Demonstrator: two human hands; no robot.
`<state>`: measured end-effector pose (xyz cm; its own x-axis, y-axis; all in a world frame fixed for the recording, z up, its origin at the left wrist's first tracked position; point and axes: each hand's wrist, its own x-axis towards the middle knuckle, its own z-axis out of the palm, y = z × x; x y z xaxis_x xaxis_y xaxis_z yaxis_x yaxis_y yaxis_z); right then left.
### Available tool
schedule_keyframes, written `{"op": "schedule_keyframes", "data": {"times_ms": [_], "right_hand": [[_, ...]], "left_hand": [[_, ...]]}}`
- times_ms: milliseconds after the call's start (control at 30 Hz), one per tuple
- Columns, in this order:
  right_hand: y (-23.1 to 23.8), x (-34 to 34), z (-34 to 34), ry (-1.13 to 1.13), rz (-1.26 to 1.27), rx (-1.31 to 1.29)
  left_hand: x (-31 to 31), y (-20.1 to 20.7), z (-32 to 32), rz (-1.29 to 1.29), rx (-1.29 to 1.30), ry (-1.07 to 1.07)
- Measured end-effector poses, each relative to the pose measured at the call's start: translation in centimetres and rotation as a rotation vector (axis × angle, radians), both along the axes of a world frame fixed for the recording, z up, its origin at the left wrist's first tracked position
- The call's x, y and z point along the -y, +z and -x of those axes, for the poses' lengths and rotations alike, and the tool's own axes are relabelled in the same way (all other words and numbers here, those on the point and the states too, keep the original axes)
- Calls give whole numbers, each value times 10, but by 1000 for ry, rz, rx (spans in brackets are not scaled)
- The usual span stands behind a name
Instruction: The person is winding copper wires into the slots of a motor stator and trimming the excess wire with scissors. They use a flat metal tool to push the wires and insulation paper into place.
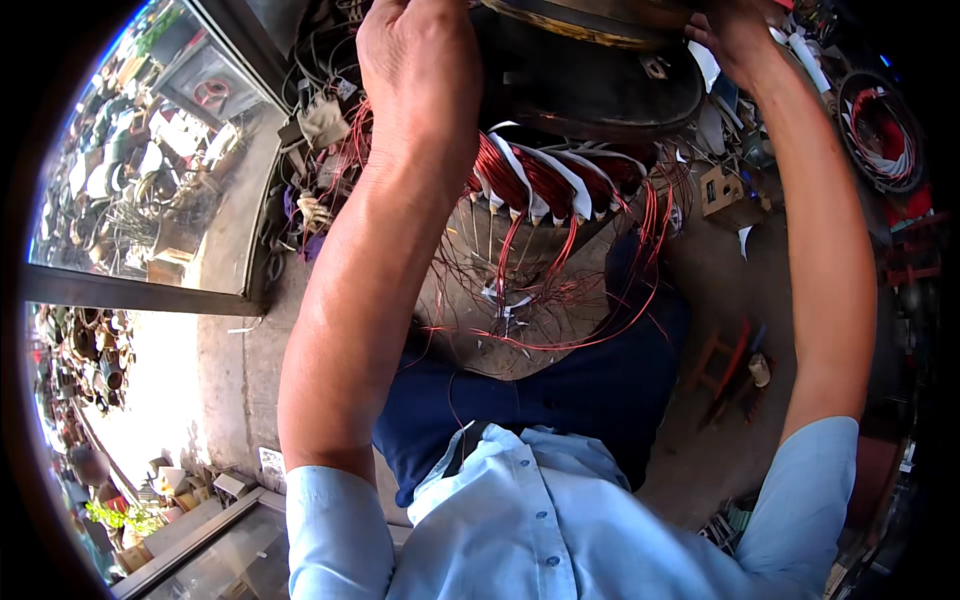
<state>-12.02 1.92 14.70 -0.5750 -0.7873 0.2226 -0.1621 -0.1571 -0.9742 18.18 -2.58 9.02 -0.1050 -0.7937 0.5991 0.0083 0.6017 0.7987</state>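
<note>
Both arms reach up to the top edge of the head view. My left hand point(420, 55) is at the left side of a dark round piece point(600, 88) with a worn, yellowish-brown rim; its fingers are hidden. My right hand point(738, 42) is at the right side of the same piece, fingers curled toward its rim. Just below is a motor stator winding point(545, 180), with bundles of red enamelled copper wire and white insulating strips between them. Loose red wire ends point(560, 340) hang from it over my lap.
A small tan box point(722, 192) stands on the cluttered floor to the right. Farther right are a coil of red and white wire point(880, 125) and a small reddish stool point(715, 360). Tangled wires point(320, 140) and scraps lie at left, beside a metal-framed window point(150, 290).
</note>
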Motion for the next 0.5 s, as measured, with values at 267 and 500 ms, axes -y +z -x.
{"op": "schedule_keyframes", "data": {"times_ms": [267,500], "right_hand": [[2,54,-4,87,-29,79],[10,48,-13,43,-50,73]], "left_hand": [[-24,8,35,-20,-455,-108],[-6,4,37,23,-291,3]]}}
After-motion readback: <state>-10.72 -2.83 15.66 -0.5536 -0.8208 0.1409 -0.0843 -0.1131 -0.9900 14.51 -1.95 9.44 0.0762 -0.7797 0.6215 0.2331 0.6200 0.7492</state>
